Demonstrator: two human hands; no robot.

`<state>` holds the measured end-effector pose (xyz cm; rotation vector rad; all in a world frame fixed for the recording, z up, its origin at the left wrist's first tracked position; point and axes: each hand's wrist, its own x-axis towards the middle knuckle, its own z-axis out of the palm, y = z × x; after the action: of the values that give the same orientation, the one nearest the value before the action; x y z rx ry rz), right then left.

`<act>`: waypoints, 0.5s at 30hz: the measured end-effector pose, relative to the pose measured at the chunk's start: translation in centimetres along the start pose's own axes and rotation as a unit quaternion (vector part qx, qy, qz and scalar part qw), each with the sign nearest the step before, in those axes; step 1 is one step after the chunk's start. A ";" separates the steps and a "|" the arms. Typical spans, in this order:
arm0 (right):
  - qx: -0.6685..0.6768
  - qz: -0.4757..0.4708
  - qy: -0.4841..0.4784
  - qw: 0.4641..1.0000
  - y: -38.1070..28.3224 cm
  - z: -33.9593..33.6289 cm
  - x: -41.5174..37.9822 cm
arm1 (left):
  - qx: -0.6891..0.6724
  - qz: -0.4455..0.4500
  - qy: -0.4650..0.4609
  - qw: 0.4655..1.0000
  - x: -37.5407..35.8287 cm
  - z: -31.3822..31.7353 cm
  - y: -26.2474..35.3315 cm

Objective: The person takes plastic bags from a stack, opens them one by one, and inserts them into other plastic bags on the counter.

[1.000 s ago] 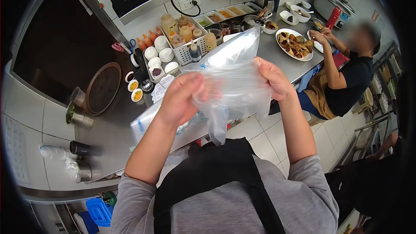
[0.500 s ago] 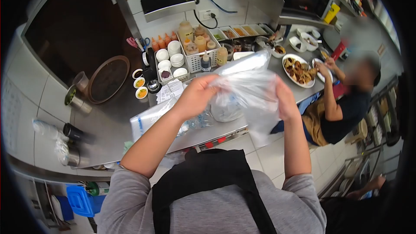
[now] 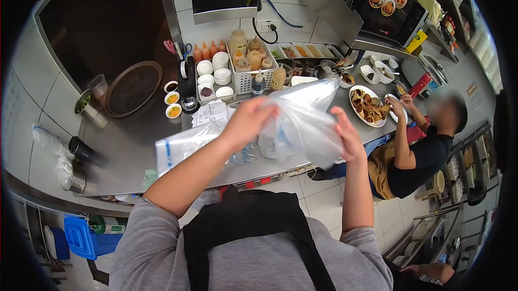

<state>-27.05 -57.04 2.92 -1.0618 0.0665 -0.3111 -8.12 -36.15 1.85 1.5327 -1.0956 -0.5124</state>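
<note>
A translucent plastic bag (image 3: 305, 124) hangs in front of me above the counter's front edge. My left hand (image 3: 252, 121) pinches its left side between thumb and fingers. At the bag's right edge is my right hand (image 3: 349, 135), its fingers apart; whether it touches the plastic is hard to tell. Below my left forearm a stack of flat clear plastic bags (image 3: 186, 145) with blue print lies on the steel counter. Printed paper slips (image 3: 209, 114) lie just behind that stack.
A white basket of sauce bottles (image 3: 245, 80) stands behind the bag, beside stacked white bowls (image 3: 221, 70). To the right, a co-worker (image 3: 413, 151) handles food near an oval plate of food (image 3: 367, 105). A round brown tray (image 3: 133, 88) lies left.
The bag has spread wider and sunk slightly. My right hand's fingers have opened away from its edge, while my left hand keeps its pinch. The whole view has shifted a little.
</note>
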 end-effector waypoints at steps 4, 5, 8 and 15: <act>-0.238 0.043 -0.071 0.968 1.5 -3.2 0.6 | -0.382 -0.066 0.000 0.922 -0.5 0.4 1.9; -0.248 0.055 0.002 0.967 2.2 -6.0 1.5 | -0.317 -0.072 -0.033 0.945 -0.9 0.9 3.5; -0.023 -0.082 0.168 0.982 0.8 -5.9 3.0 | -0.157 -0.016 -0.075 0.985 -1.6 1.6 4.2; -0.128 -0.152 0.112 0.974 -2.0 -4.4 5.5 | 0.097 0.122 0.090 0.984 -0.4 0.8 2.7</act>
<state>-23.08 -63.22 2.98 -1.2914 0.1510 -0.7143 -9.93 -36.06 4.00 1.5513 -1.1977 -0.0994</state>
